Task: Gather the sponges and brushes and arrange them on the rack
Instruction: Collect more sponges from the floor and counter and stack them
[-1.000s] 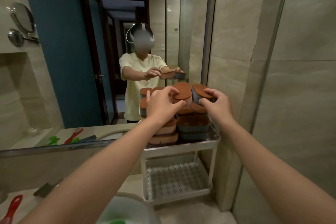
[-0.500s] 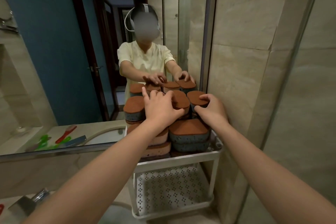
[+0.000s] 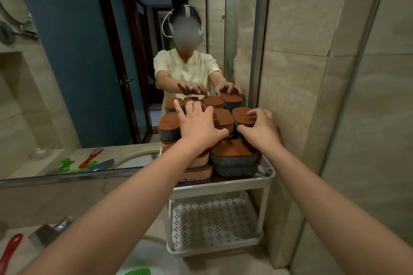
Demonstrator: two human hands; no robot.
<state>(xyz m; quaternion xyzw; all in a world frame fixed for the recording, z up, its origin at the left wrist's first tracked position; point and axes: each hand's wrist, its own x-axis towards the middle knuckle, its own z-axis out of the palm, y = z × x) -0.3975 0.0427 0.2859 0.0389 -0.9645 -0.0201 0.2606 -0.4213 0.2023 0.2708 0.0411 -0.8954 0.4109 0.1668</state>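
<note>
The left hand (image 3: 197,126) lies open and flat on the sponges (image 3: 233,155); beside it, the right hand (image 3: 259,128) curls around the top sponge (image 3: 242,116).

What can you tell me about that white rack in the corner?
The rack is white, plastic-looking, with two tiers on corner posts. It stands on the counter against the mirror and the stone wall. Its top tier is piled with brown-topped sponges, stacked several high. Its bottom tier, a perforated tray, is empty. Both hands rest on the pile, not on the rack.
</note>
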